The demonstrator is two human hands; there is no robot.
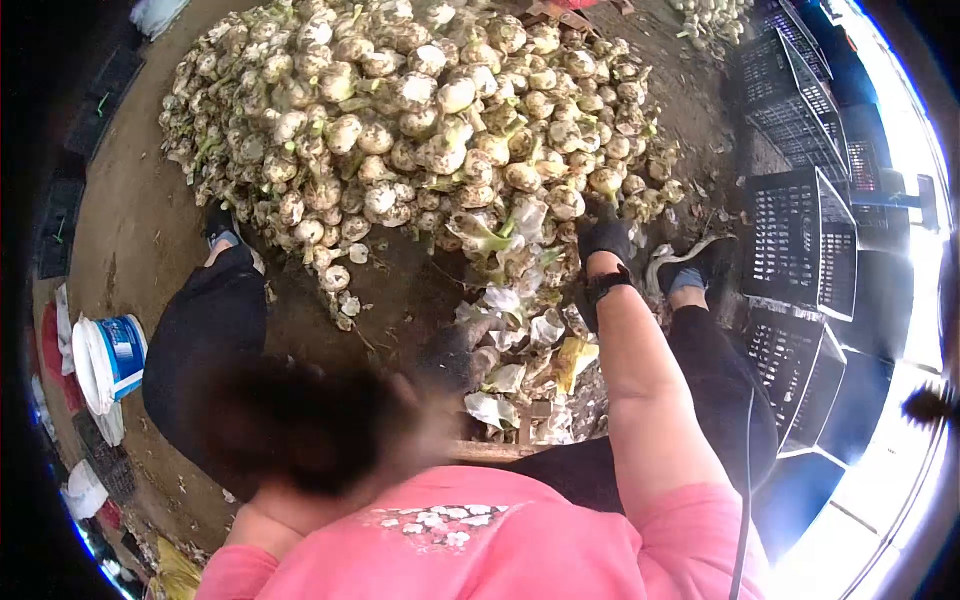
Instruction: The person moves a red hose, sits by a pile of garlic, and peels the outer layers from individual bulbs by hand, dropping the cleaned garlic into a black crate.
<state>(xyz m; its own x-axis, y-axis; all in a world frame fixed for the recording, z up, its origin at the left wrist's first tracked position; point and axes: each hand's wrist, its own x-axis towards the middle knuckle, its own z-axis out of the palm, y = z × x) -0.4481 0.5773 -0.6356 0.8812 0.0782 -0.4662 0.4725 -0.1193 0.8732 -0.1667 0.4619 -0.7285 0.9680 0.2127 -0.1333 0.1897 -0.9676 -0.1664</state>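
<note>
A large heap of soil-stained whitish bulbs, like onions, some with green shoots, lies on the dirt floor before me. My right hand, in a dark glove with a black band at the wrist, reaches to the heap's near edge, its fingertips right by the bulbs. My left hand, dark-gloved and blurred, is low beside a strip of pale peelings. The fingers of both hands are hard to make out, and I cannot tell what either holds. Dark blurred hair hides most of my left forearm.
Black plastic crates stand in a row along the right. A white and blue bucket lies tipped at the left. A wooden edge runs in front of my body. More bulbs lie at the far right.
</note>
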